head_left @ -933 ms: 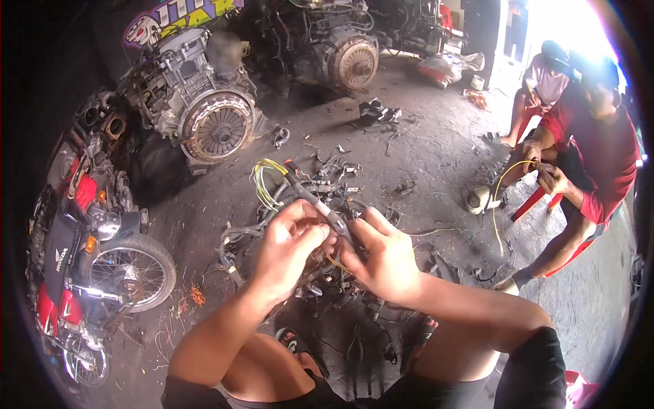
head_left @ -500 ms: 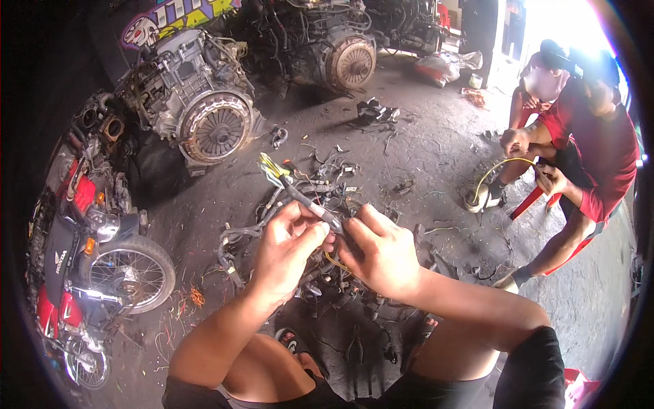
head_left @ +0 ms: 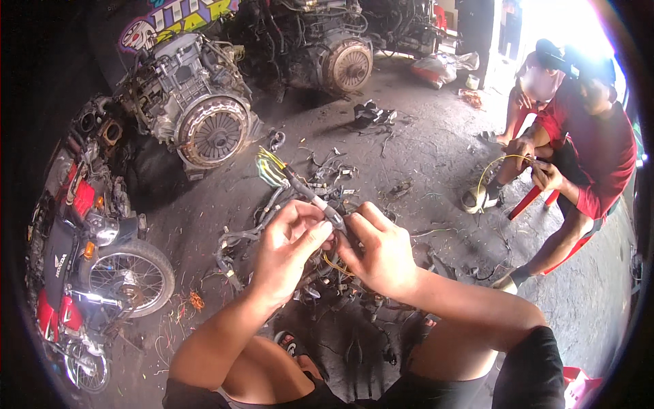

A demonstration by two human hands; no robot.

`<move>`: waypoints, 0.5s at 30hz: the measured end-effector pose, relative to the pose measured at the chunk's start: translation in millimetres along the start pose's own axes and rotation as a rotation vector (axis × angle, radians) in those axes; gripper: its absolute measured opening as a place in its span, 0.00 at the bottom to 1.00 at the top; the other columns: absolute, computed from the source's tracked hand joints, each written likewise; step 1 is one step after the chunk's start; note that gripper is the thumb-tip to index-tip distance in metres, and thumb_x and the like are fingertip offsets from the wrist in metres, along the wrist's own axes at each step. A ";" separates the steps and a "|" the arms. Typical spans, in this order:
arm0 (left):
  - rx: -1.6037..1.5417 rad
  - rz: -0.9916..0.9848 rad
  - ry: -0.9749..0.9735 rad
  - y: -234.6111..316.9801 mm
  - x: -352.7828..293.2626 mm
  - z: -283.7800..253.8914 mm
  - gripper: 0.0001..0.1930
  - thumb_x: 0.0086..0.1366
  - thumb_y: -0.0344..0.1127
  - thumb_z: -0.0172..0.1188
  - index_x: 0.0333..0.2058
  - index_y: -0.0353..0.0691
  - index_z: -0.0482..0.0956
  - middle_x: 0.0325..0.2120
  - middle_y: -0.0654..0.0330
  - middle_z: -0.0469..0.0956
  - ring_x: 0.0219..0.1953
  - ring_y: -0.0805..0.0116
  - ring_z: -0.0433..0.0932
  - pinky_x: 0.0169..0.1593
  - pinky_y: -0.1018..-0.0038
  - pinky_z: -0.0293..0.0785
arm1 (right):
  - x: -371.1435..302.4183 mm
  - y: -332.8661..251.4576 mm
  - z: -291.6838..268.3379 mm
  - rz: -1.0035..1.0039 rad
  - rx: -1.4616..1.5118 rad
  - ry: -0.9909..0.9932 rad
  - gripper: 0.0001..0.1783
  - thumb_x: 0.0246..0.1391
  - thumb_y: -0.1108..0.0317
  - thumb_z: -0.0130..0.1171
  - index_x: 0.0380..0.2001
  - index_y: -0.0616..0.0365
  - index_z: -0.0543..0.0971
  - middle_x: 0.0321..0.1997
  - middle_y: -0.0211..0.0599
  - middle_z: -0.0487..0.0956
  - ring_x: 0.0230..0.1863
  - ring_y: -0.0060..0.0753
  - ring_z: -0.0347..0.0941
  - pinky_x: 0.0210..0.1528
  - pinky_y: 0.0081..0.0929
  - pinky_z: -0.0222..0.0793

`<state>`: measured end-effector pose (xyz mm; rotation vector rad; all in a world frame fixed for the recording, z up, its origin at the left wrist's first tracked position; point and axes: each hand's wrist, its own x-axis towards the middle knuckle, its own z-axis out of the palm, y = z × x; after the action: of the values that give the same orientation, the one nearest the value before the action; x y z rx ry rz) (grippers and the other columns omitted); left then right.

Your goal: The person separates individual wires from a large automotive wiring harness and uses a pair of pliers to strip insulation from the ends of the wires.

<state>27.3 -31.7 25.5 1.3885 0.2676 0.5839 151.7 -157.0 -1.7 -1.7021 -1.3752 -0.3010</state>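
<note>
My left hand (head_left: pixel 289 249) and my right hand (head_left: pixel 378 252) meet in front of me, both closed on a taped wiring harness (head_left: pixel 312 194). Grey and dark tape wraps its sleeve, which slants up and left from my fingers. Yellow, green and white wire ends (head_left: pixel 271 165) fan out of the far end. Thumb and forefinger of the left hand pinch near the sleeve's lower part; the right fingers press just beside them. What lies between the fingertips is partly hidden. Below my hands, a tangle of old wiring (head_left: pixel 327 273) with connectors lies on the floor.
Engines (head_left: pixel 214 133) with round clutch covers stand at the back. A red and black motorcycle (head_left: pixel 88 273) is at the left. A co-worker in a red shirt (head_left: pixel 599 146) sits at the right, handling a yellow wire (head_left: pixel 492 163); another person sits behind. Pliers (head_left: pixel 354 351) lie between my feet.
The harness's wire ends have shifted slightly left and spread a little. My hands keep almost the same grip. The co-worker's hands have come closer together on the yellow wire.
</note>
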 end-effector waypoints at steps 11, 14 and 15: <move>0.114 0.023 0.011 2.9 4.2 -2.0 0.04 0.70 0.29 0.56 0.39 0.34 0.74 0.32 0.63 0.77 0.34 0.77 0.78 0.40 0.78 0.77 | 4.7 6.3 -2.3 0.007 0.186 -0.093 0.11 0.53 0.67 0.62 0.35 0.61 0.74 0.32 0.45 0.70 0.32 0.50 0.75 0.35 0.40 0.73; 0.180 0.048 -0.054 4.3 8.9 -9.2 0.03 0.70 0.28 0.56 0.39 0.35 0.74 0.31 0.64 0.77 0.33 0.78 0.77 0.38 0.78 0.76 | 11.4 8.9 -6.7 0.067 0.442 -0.148 0.10 0.56 0.70 0.62 0.30 0.66 0.74 0.29 0.44 0.68 0.30 0.41 0.67 0.34 0.36 0.65; 0.197 0.036 -0.067 3.4 10.0 -11.3 0.03 0.70 0.28 0.56 0.39 0.36 0.74 0.31 0.64 0.77 0.32 0.79 0.76 0.37 0.79 0.75 | 12.2 9.5 -6.9 0.066 0.445 -0.151 0.10 0.56 0.70 0.62 0.30 0.66 0.74 0.29 0.44 0.68 0.30 0.41 0.67 0.34 0.36 0.65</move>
<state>29.2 -16.6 28.3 1.6029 0.2512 0.5508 166.6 -154.0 5.7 -1.4130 -1.3688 0.1660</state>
